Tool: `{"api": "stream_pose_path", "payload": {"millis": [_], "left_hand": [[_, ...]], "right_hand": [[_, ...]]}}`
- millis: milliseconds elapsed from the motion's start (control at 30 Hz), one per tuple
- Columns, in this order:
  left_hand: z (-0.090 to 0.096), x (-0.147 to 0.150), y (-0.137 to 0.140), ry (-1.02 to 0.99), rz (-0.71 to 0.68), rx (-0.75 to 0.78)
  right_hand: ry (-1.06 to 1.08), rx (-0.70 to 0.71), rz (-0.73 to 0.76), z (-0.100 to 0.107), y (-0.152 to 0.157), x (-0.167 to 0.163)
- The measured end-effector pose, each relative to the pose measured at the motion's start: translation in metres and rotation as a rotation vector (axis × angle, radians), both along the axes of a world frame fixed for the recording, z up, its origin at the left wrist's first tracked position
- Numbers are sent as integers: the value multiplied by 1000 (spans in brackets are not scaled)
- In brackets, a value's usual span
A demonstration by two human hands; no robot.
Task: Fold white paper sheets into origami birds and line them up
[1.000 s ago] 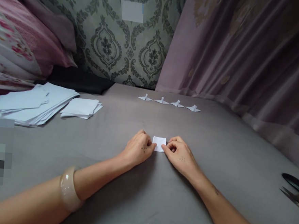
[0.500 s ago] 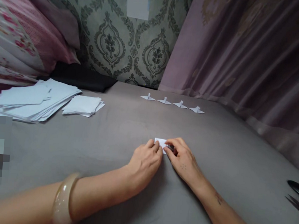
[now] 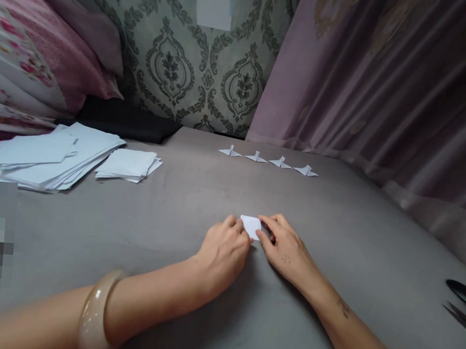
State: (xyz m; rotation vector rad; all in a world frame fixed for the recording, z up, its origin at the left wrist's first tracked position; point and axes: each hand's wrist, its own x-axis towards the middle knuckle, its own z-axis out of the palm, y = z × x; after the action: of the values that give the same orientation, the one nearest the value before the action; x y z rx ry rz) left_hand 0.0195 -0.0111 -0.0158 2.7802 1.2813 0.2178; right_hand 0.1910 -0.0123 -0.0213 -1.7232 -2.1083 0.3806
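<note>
A small folded piece of white paper (image 3: 250,228) lies flat on the grey cloth between my hands. My left hand (image 3: 225,248) is closed, its curled fingers on the paper's left edge; the fingertips are partly hidden. At the right edge, my right hand (image 3: 286,247) grips the paper with thumb and forefinger. Beyond them, several folded paper birds (image 3: 280,162) stand in a slanting row toward the back.
A stack of small white paper squares (image 3: 128,164) sits at the left, beside a bigger pile of white sheets (image 3: 54,154). Black folded cloth (image 3: 129,120) lies behind. Scissors (image 3: 460,315) rest at the right edge. Curtains (image 3: 363,72) hang at the back right.
My left hand has slid slightly left, uncovering more of the folded paper. The right hand stays at the paper's right edge.
</note>
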Motion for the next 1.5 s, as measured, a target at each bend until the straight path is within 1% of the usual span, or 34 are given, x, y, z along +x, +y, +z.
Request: {"api": "stream_pose_path", "payload": {"millis": [67, 133, 167, 267, 367, 467, 567, 700, 767, 800, 867, 933, 967, 1033, 1067, 1100, 1167, 1267, 1333, 1433, 1500], "left_hand": [[-5, -5, 7, -156, 98, -37], [-13, -9, 13, -324, 191, -4], [-17, -11, 16, -373, 227, 10], [-27, -10, 21, -507, 278, -36], [-26, -7, 24, -607, 328, -154], [-18, -3, 25, -640, 389, -258], [-11, -1, 25, -633, 383, -331], [-8, 0, 21, -704, 263, -415], [-7, 0, 18, -755, 205, -360], [-6, -1, 17, -768, 162, -285], [-2, -2, 15, -771, 45, -88], [3, -3, 13, -765, -84, 92], [5, -4, 12, -765, -134, 158], [9, -6, 12, -783, -185, 223], [10, -6, 12, -802, -189, 220], [11, -6, 12, -825, -187, 194], [12, -6, 13, -880, -176, 91], [10, -4, 13, -1008, -130, -136], [10, -1, 13, -1141, -87, -293], [11, 3, 12, -1312, -55, -505], [13, 4, 11, -1325, -34, -595]], "right_hand": [[15, -30, -18, 0, 2, 1], [19, -55, -13, 0, 3, 1], [23, -61, -6, 0, 3, 1], [54, -50, 8, -1, 2, 2], [95, -20, 9, -1, 1, 2], [147, -16, -31, 1, 0, 1], [231, -50, -85, 2, -1, 1], [443, -76, -104, -5, 2, 6], [554, -89, -96, -9, 4, 9], [607, -105, -95, -10, 5, 11], [727, -150, -91, -8, 6, 12], [854, -201, -57, 1, 4, 12], [909, -227, -21, 7, 2, 11], [997, -263, 89, 18, -1, 10], [1039, -271, 132, 23, -3, 9], [1065, -269, 160, 26, -4, 9], [1081, -235, 168, 28, -6, 9], [1031, -142, 123, 25, -7, 9], [1017, -100, 101, 22, -8, 8], [1043, -97, 76, 19, -9, 3], [1050, -109, 67, 19, -11, 1]]}}
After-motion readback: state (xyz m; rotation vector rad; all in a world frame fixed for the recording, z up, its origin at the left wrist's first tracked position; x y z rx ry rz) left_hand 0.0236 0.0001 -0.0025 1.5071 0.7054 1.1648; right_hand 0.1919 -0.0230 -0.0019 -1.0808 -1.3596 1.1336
